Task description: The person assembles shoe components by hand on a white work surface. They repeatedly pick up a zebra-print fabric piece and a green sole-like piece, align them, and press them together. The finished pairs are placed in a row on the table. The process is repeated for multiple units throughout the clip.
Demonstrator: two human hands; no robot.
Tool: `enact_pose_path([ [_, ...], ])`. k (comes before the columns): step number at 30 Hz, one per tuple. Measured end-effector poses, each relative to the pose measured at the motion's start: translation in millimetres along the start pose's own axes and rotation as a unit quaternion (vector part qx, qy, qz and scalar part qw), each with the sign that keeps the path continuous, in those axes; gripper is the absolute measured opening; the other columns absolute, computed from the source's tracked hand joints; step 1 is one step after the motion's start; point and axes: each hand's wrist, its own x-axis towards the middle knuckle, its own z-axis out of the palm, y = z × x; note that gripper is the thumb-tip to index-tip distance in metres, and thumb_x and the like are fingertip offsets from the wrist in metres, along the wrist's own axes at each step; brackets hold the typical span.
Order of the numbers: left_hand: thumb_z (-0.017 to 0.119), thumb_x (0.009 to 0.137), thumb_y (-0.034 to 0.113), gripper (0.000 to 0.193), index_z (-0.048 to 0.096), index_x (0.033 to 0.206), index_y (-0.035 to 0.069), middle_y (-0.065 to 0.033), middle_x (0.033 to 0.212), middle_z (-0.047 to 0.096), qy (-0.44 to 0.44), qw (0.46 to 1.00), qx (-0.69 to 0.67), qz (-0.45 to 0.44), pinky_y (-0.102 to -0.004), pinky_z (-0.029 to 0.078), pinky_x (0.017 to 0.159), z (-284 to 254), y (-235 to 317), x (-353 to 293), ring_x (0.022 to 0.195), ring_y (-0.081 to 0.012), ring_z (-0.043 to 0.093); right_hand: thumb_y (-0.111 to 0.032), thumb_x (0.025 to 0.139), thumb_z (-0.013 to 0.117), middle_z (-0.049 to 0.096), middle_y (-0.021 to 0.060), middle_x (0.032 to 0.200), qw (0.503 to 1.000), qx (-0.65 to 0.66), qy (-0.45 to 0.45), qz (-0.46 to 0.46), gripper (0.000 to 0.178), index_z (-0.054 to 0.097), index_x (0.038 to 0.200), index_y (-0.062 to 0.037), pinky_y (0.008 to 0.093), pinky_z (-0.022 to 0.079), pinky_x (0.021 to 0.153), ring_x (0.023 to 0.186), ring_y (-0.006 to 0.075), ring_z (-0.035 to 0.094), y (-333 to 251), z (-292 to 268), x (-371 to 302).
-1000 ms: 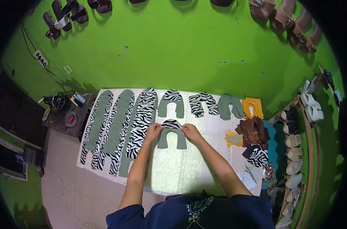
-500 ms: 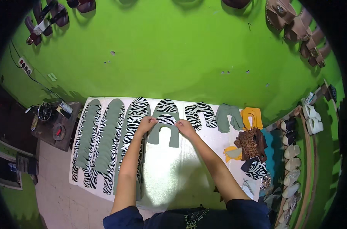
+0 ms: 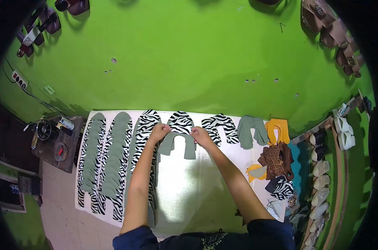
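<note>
Both hands are at the far middle of the white table [image 3: 216, 183]. A zebra-print cut piece [image 3: 181, 126] lies over the upper part of a green U-shaped cut piece [image 3: 190, 152], whose two legs show below it. At the zebra-print piece's left edge, my left hand [image 3: 159, 132] is closed in a pinch. My right hand [image 3: 201, 136] pinches the right edge. Left of my left hand runs an overlapping row of zebra-print and green pieces [image 3: 145, 125]. Beside my right hand lies a stack of zebra-print U shapes [image 3: 226, 129].
Two more overlapping rows, a green-and-zebra row [image 3: 93, 154] and its neighbour [image 3: 116, 162], fill the left side. Rightward lie green pieces [image 3: 247, 125], yellow pieces [image 3: 276, 129] and leopard-print scraps [image 3: 276, 160]. A shoe rack [image 3: 321, 179] stands right; a small dark table [image 3: 58, 146] stands left.
The zebra-print piece, earlier a band stretched between my hands with green showing above it, now lies against the zebra print above. The whole view has shifted slightly.
</note>
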Motion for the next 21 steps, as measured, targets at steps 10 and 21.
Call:
enact_pose_path([
  [10,0.068,0.077,0.022,0.026,0.064,0.079,-0.003,-0.0019,0.063,0.058,0.058,0.997,0.043,0.024,-0.0257,0.042,0.054,5,-13,1,0.057,-0.0095,0.049,-0.011,0.084,0.057,0.057,0.0063,0.064,0.997,-0.056,0.046,0.002,0.016,0.056,0.095,0.0008,0.0255,0.045,0.048,0.053,0.0118,0.054,-6,7,13],
  [21,0.067,0.076,0.027,0.026,0.064,0.083,0.002,-0.0135,0.072,0.064,0.178,0.974,0.138,-0.018,-0.0360,0.048,0.061,32,5,-7,0.066,-0.0268,0.062,-0.009,0.079,0.052,0.061,0.0196,0.073,0.976,-0.108,0.145,-0.125,0.018,0.057,0.093,0.0012,0.0367,0.047,0.059,0.065,0.0319,0.060,23,13,18],
])
